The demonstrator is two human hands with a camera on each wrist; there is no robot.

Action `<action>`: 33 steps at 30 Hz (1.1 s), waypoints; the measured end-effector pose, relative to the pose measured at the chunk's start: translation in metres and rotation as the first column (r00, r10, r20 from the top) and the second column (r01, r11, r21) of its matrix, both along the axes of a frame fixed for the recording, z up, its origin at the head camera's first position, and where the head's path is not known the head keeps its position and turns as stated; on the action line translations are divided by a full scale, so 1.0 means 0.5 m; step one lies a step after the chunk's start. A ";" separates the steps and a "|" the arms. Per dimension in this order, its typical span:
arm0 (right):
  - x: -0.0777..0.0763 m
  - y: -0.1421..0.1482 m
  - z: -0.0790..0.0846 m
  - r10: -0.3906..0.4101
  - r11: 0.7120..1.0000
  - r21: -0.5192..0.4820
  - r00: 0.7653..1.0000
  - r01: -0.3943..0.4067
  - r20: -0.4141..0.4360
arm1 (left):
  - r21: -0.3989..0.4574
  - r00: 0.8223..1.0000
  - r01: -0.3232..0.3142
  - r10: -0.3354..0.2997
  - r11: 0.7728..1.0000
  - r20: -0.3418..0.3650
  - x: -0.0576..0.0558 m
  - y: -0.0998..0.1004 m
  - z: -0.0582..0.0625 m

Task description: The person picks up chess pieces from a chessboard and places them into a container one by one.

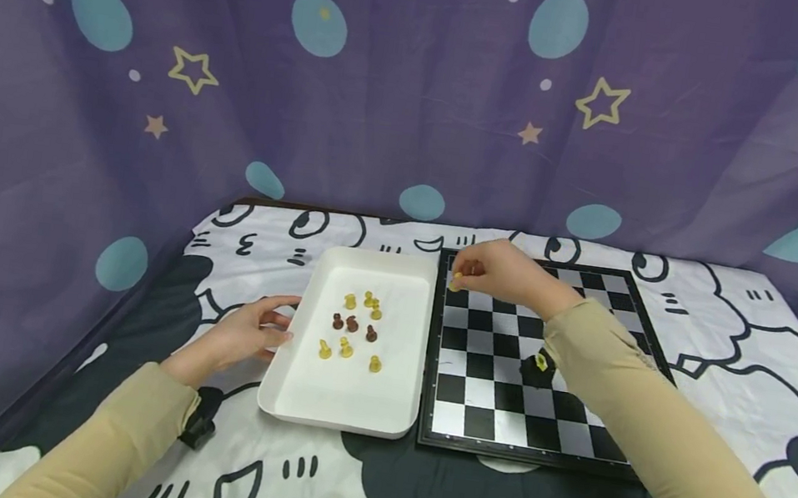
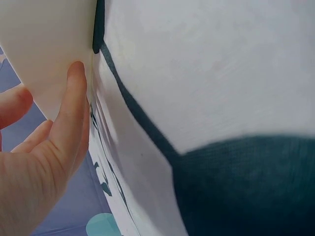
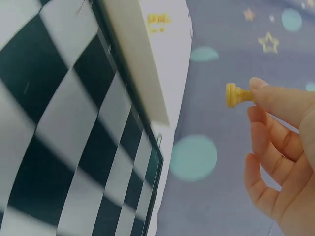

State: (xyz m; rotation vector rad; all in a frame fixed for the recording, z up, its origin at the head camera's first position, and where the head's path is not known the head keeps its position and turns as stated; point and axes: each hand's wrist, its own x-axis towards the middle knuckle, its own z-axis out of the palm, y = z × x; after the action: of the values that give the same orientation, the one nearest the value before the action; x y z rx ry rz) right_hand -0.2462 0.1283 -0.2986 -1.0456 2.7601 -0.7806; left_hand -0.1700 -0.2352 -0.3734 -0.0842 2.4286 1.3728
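Observation:
My right hand [image 1: 498,270] pinches a small yellow chess pawn [image 3: 238,95] between thumb and forefinger, its round base pointing away from the fingers. It hovers over the far left corner of a black-and-white chessboard [image 1: 496,344]; the other fingers are loosely bent. At the left side of a white tray [image 1: 297,387], my left hand [image 1: 243,338] touches the rim and outer wall with fairly straight, relaxed fingers. Inside the tray are several yellow chess pieces [image 1: 375,364] and three reddish-brown chess pieces [image 1: 371,334].
Board and tray stand side by side on a black-and-white cartoon cloth [image 1: 309,473]. A black object with a yellow-green mark [image 1: 537,368] appears over the board beside the right sleeve. Behind the table hangs a purple curtain [image 1: 401,115].

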 end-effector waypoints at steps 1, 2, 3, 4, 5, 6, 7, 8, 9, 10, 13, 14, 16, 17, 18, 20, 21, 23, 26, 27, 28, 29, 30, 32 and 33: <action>0.002 -0.013 0.001 0.025 1.000 0.009 1.000 -0.025 -0.005 | 0.001 1.000 0.001 -0.001 1.000 -0.001 0.000 0.000 0.000; 0.004 -0.026 0.000 0.049 0.999 0.021 0.999 -0.049 -0.010 | 0.002 1.000 0.002 -0.002 1.000 -0.002 -0.001 0.000 0.000; 0.005 -0.037 -0.001 0.078 0.997 0.031 0.997 -0.078 -0.020 | 0.004 1.000 0.002 -0.002 1.000 -0.002 -0.001 0.000 0.000; 0.006 -0.047 -0.002 0.101 0.994 0.043 0.995 -0.100 -0.025 | 0.006 1.000 0.002 -0.002 1.000 -0.002 -0.001 0.000 0.000; 0.008 -0.057 -0.002 0.121 0.991 0.058 0.992 -0.119 -0.029 | 0.008 1.000 0.002 -0.002 1.000 -0.002 -0.001 0.000 0.000; 0.010 -0.067 -0.004 0.140 0.988 0.075 0.990 -0.138 -0.031 | 0.010 1.000 0.001 -0.001 1.000 -0.002 -0.002 0.000 0.000; 0.011 -0.076 -0.006 0.162 0.983 0.092 0.986 -0.158 -0.033 | 0.012 1.000 0.000 0.000 1.000 -0.002 -0.002 0.000 0.000; 0.012 -0.085 -0.008 0.179 0.979 0.108 0.983 -0.175 -0.033 | 0.015 1.000 -0.001 0.001 1.000 -0.001 -0.002 0.000 0.000; 0.014 -0.092 -0.010 0.194 0.974 0.124 0.981 -0.189 -0.030 | 0.017 1.000 -0.001 0.001 1.000 -0.001 -0.002 0.000 -0.001; 0.015 -0.099 -0.012 0.201 0.971 0.139 0.979 -0.196 -0.024 | 0.019 1.000 -0.001 0.001 1.000 -0.001 -0.003 -0.001 -0.001; 0.017 -0.116 -0.019 0.214 0.961 0.180 0.977 -0.208 -0.015 | 0.026 1.000 -0.001 0.001 1.000 0.000 -0.003 -0.001 -0.003; 0.018 -0.120 -0.021 0.215 0.958 0.196 0.976 -0.209 -0.013 | 0.027 1.000 0.000 0.000 1.000 0.001 -0.003 -0.002 -0.004; 0.020 -0.129 -0.027 0.218 0.949 0.236 0.976 -0.210 -0.006 | 0.030 1.000 0.000 0.000 1.000 0.000 -0.003 -0.002 -0.005; 0.020 -0.133 -0.029 0.219 0.943 0.259 0.976 -0.211 -0.003 | 0.030 1.000 -0.001 0.001 1.000 0.000 -0.003 -0.003 -0.006; 0.021 -0.137 -0.032 0.223 0.936 0.279 0.975 -0.214 0.001 | 0.030 1.000 -0.001 0.001 1.000 -0.001 -0.002 -0.003 -0.006; 0.023 -0.144 -0.038 0.235 0.923 0.312 0.972 -0.224 0.004 | 0.027 1.000 -0.001 0.001 1.000 -0.002 -0.002 -0.003 -0.007; 0.024 -0.148 -0.041 0.238 0.919 0.323 0.971 -0.227 0.008 | 0.026 1.000 -0.001 0.001 1.000 -0.003 -0.002 -0.004 -0.007; 0.025 -0.154 -0.047 0.242 0.913 0.334 0.970 -0.233 0.015 | 0.025 1.000 0.001 -0.001 1.000 -0.005 -0.002 -0.004 -0.007; 0.024 -0.161 -0.054 0.239 0.910 0.339 0.970 -0.238 0.039 | 0.024 1.000 0.003 -0.003 1.000 -0.006 -0.002 -0.004 -0.007; 0.023 -0.163 -0.057 0.238 0.911 0.335 0.970 -0.242 0.052 | 0.024 1.000 0.003 -0.003 1.000 -0.006 -0.002 -0.005 -0.007; 0.022 -0.164 -0.059 0.238 0.910 0.335 0.969 -0.245 0.064 | 0.024 1.000 0.004 -0.004 1.000 -0.006 -0.002 -0.005 -0.007; 0.021 -0.165 -0.061 0.236 0.909 0.335 0.969 -0.248 0.077 | 0.024 1.000 0.004 -0.003 1.000 -0.006 -0.002 -0.005 -0.007; 0.019 -0.165 -0.063 0.237 0.908 0.333 0.968 -0.253 0.086 | 0.024 1.000 0.004 -0.004 1.000 -0.005 -0.002 -0.005 -0.007; 0.017 -0.167 -0.066 0.240 0.910 0.321 0.964 -0.263 0.110 | 0.024 1.000 0.005 -0.004 1.000 -0.005 -0.002 -0.004 -0.007; 0.016 -0.167 -0.068 0.246 0.908 0.317 0.962 -0.272 0.120 | 0.025 1.000 0.005 -0.005 1.000 -0.004 -0.002 -0.004 -0.007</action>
State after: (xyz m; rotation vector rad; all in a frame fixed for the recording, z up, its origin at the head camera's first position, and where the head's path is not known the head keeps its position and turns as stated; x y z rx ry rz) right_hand -0.2384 0.0447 -0.3328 -1.2408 2.4932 -0.2985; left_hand -0.1711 -0.2374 -0.3771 -0.0696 2.4132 1.4018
